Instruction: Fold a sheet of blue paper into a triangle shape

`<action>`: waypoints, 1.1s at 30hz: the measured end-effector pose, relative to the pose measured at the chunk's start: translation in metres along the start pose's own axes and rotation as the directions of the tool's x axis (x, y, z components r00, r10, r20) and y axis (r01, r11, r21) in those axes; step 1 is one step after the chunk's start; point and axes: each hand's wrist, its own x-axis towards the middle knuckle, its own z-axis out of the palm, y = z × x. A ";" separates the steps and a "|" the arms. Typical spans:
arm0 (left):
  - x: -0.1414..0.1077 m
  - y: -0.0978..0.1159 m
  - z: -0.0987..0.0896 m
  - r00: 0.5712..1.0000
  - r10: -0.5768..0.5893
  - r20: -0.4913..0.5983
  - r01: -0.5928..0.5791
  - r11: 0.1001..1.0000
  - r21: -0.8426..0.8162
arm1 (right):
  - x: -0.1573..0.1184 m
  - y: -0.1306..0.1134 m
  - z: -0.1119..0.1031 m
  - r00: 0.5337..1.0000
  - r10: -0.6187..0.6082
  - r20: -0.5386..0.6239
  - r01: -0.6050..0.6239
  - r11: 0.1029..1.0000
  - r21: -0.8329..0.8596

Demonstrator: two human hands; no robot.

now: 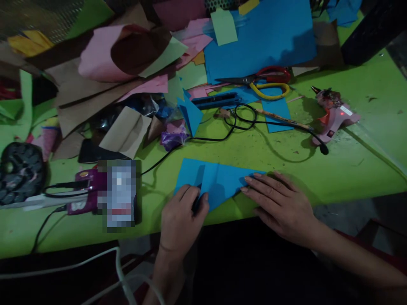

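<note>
A folded piece of blue paper (219,180) lies on the green table at its near edge, wide at the left and narrowing to the right. My left hand (182,218) is closed on the paper's near left side, with thumb and fingers pinching a raised edge. Dark shadow hides what is under those fingers. Stretched out flat, my right hand (280,203) rests its fingertips on the paper's narrow right end.
Beyond the paper are scissors (270,87), a pencil (282,120), a black cable (211,139) and a pink glue gun (337,116) with a red light. A blurred-out phone (121,195) stands at left. Paper sheets and scraps (260,46) cover the table's back.
</note>
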 end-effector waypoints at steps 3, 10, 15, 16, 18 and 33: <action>0.001 0.001 0.000 1.000 -0.003 -0.003 0.003 1.000 0.002 | 0.001 -0.001 -0.001 1.000 0.007 0.005 -0.007 1.000 0.000; 0.001 0.001 0.001 1.000 -0.021 0.006 0.021 1.000 -0.006 | 0.001 -0.002 -0.001 0.999 0.035 0.031 -0.036 0.999 0.003; 0.001 0.001 0.001 1.000 -0.020 0.015 0.020 1.000 0.006 | 0.002 -0.002 -0.002 0.999 0.027 0.022 -0.027 1.000 -0.007; 0.001 0.001 0.002 1.000 -0.021 0.016 0.021 1.000 0.010 | 0.002 -0.002 -0.002 0.999 0.026 0.020 -0.026 1.000 -0.006; 0.001 0.001 0.003 1.000 -0.026 0.017 0.026 0.999 0.020 | 0.002 -0.002 -0.002 0.999 0.029 0.019 -0.029 1.000 -0.001; -0.005 0.003 0.007 0.990 -0.138 -0.028 0.138 0.990 -0.017 | 0.004 -0.007 0.001 0.995 0.084 0.048 -0.082 0.995 -0.051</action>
